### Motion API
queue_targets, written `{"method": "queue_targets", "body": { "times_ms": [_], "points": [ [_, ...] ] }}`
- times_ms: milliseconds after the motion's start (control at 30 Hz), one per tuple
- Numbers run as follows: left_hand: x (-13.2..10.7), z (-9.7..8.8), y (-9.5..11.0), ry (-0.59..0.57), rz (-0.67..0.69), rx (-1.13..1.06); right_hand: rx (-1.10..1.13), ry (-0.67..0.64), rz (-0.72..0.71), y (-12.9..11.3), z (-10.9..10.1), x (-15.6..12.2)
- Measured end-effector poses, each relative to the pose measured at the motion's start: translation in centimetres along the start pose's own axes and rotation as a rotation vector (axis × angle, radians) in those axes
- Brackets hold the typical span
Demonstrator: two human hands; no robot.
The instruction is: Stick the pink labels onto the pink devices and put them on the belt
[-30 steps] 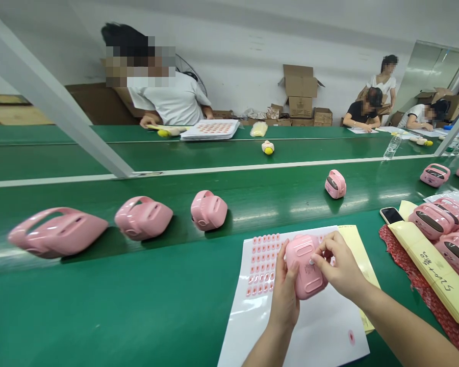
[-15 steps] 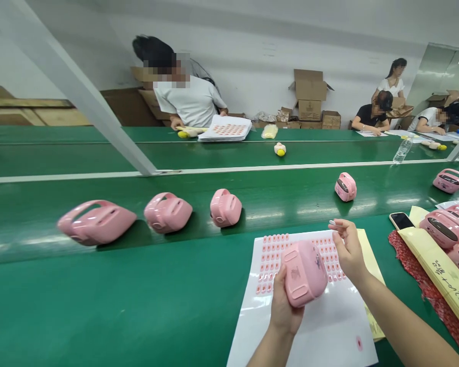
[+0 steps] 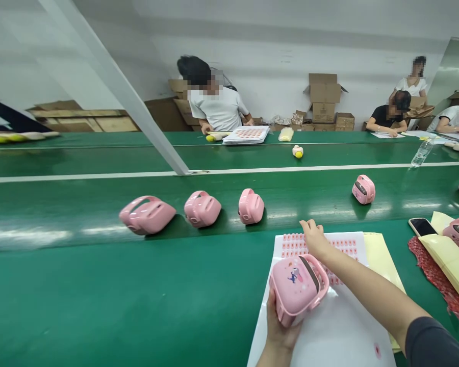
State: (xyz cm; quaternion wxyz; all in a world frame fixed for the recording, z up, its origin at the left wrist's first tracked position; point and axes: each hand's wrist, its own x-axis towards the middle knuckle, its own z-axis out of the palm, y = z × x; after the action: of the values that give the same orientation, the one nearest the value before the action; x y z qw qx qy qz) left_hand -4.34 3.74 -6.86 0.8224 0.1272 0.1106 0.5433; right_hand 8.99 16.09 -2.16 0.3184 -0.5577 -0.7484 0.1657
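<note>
My left hand (image 3: 281, 326) grips a pink plastic case with a handle (image 3: 294, 283) from below and the left side. Its printed face with a small blue figure is turned up, and a dark window strip runs beside the handle. My right hand (image 3: 314, 237) reaches past the case, over the far edge of a white sticker sheet (image 3: 329, 326). Its fingers are curled together, and what they hold, if anything, is too small to make out. Rows of small pink-red oval stickers (image 3: 344, 248) fill the sheet's upper part; one lone sticker (image 3: 377, 350) sits near its lower right.
Several pink cases (image 3: 202, 209) stand on the green belt (image 3: 306, 204) ahead. On the right lie a phone (image 3: 422, 227), a yellow paper packet (image 3: 449, 267) and red bubble wrap (image 3: 436, 275). A slanted white post (image 3: 126, 97) rises at left. Co-workers (image 3: 218, 107) sit across the line.
My right hand has moved left, from beside the case to over the sheet's far edge. My left hand has turned the case, so its printed face shows instead of its underside. The view has swung left.
</note>
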Motion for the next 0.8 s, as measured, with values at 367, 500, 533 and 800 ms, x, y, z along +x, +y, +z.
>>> {"method": "queue_targets", "body": {
  "times_ms": [367,500,533,800],
  "points": [
    [0.8,2.3,1.4,-0.201,0.217,-0.008,0.661,0.363,0.165,-4.0,-4.0,-5.1],
    [1.4,5.0,0.8,-0.180,0.233,0.012,1.082,0.426,0.200,-7.2,-4.9,-8.0],
    [1.5,5.5,0.5,-0.165,0.220,0.003,1.116,0.430,0.212,-7.7,-5.0,-8.4],
    [1.7,7.1,-0.7,-0.163,0.184,0.020,1.046,0.505,0.209,-8.0,-5.5,-8.6]
  ]
}}
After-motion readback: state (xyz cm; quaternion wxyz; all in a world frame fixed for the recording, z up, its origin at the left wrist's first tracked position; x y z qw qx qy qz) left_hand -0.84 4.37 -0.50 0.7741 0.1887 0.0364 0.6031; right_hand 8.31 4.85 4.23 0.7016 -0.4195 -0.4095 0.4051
